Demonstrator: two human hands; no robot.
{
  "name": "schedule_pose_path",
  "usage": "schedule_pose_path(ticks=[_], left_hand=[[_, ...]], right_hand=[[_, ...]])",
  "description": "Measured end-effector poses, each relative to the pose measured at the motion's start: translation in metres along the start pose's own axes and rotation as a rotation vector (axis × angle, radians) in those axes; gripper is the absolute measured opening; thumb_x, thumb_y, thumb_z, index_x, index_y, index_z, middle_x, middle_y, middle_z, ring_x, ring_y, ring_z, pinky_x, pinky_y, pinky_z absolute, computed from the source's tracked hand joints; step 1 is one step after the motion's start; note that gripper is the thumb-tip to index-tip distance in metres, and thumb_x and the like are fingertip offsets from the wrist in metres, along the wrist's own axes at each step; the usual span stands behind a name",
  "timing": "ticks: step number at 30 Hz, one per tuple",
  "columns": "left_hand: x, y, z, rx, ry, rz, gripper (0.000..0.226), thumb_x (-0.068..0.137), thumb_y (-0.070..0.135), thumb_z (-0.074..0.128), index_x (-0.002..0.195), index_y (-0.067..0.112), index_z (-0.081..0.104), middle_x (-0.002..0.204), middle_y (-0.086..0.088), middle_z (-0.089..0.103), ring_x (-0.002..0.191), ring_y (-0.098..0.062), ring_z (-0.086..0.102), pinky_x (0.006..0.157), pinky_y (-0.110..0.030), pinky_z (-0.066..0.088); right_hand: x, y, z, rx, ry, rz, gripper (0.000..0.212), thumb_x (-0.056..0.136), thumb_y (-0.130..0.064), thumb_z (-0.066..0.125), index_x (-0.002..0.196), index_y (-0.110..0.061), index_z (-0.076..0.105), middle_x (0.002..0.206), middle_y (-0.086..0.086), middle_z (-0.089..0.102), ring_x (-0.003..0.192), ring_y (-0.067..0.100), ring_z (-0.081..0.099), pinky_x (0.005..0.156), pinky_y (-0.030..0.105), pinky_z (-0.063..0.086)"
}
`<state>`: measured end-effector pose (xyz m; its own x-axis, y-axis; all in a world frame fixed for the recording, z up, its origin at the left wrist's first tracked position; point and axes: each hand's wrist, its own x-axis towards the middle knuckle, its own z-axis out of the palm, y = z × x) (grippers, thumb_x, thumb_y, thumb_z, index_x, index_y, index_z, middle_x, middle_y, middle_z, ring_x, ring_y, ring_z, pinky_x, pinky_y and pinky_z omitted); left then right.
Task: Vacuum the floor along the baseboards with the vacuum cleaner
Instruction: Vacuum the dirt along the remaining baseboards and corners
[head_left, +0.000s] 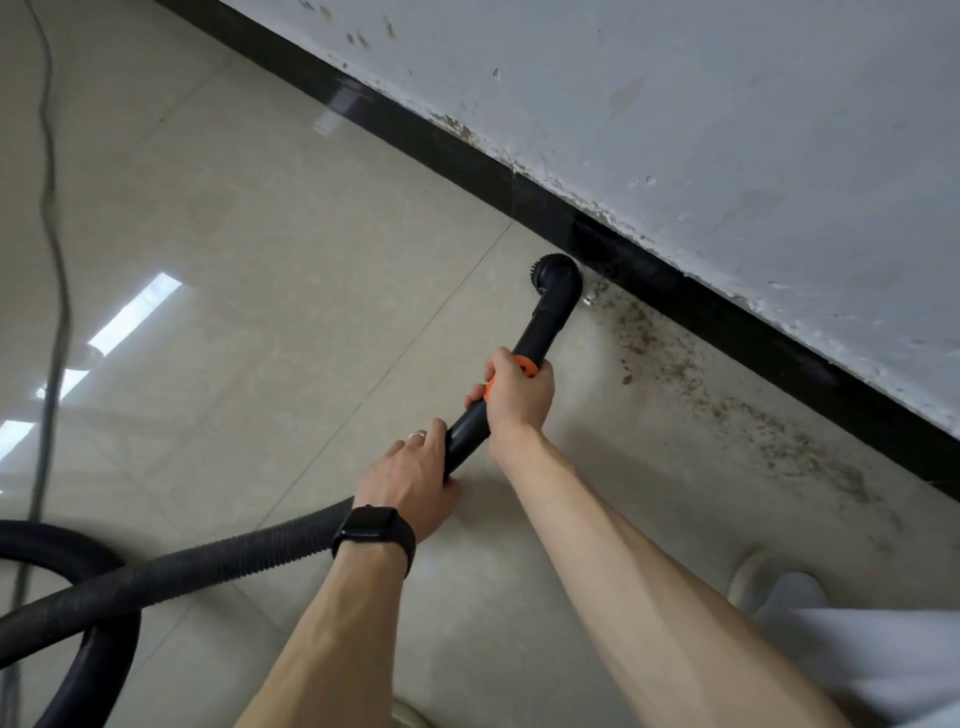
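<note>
Two bare forearms reach forward from the bottom edge. Beside the right forearm, on the side away from the left hand, sit a pale shoe toe (748, 577) and a patch of white clothing (857, 660).

Behind the left wrist, which wears a black smartwatch (374, 530), the ribbed black vacuum hose (208, 564) trails back and away from the wall and curls into a loop on the floor.

The left hand (410, 475), with a ring (417, 435) on one finger, wraps its fingers around the smooth black vacuum tube (465, 441) where the hose ends. Just ahead of it, the right hand (517, 397) closes around the same tube at an orange collar (524, 364); part of the collar shows above the knuckles. Both hands are clamped on the tube, close together but not touching.

Beyond the right hand the tube runs on and bends into a round black brush nozzle (558, 273). The nozzle rests on the glossy beige tiled floor (260, 260), right against the black baseboard (727, 312).

On the right-arm side of the nozzle, dark dirt specks (675, 364) are scattered along the foot of the baseboard.

Far out past the left hand, a thin grey power cord (52, 260) snakes over the tiles. Above the baseboard stands a white wall (727, 130) with chipped, stained paint.
</note>
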<state>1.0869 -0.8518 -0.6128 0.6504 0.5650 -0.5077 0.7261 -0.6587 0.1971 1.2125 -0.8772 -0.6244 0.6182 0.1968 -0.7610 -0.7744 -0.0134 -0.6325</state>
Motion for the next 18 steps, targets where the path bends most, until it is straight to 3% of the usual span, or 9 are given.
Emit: schedule_pose_path(ticks=[4,9,18], left_hand=[[-0.023,-0.017,0.003,0.060,0.003,0.047,0.030,0.085,0.030,0.053,0.101,0.023,0.028,0.081,0.007,0.044,0.072,-0.023,0.047,0.060,-0.033,0.034],[-0.041,-0.023,0.012,0.109,-0.012,0.103,0.031,0.086,0.035,0.051,0.109,0.021,0.036,0.085,0.007,0.050,0.084,-0.024,0.061,0.061,-0.032,0.036],[-0.007,0.012,0.015,0.064,0.024,0.082,0.030,0.087,0.030,0.051,0.110,0.022,0.035,0.101,0.001,0.059,0.095,-0.026,0.059,0.065,-0.033,0.035]], right_hand=[[-0.020,0.024,-0.009,0.051,-0.004,0.047,0.017,0.086,-0.004,0.055,0.099,-0.012,0.048,0.068,0.003,0.051,0.042,0.018,0.046,0.054,0.033,0.051],[-0.033,0.041,-0.024,0.100,0.027,0.066,0.018,0.086,-0.002,0.054,0.097,-0.013,0.046,0.067,0.003,0.049,0.042,0.018,0.044,0.056,0.034,0.050],[-0.004,0.010,-0.028,0.106,0.066,0.012,0.019,0.084,-0.002,0.053,0.098,-0.013,0.046,0.063,0.001,0.050,0.042,0.018,0.042,0.051,0.033,0.045]])
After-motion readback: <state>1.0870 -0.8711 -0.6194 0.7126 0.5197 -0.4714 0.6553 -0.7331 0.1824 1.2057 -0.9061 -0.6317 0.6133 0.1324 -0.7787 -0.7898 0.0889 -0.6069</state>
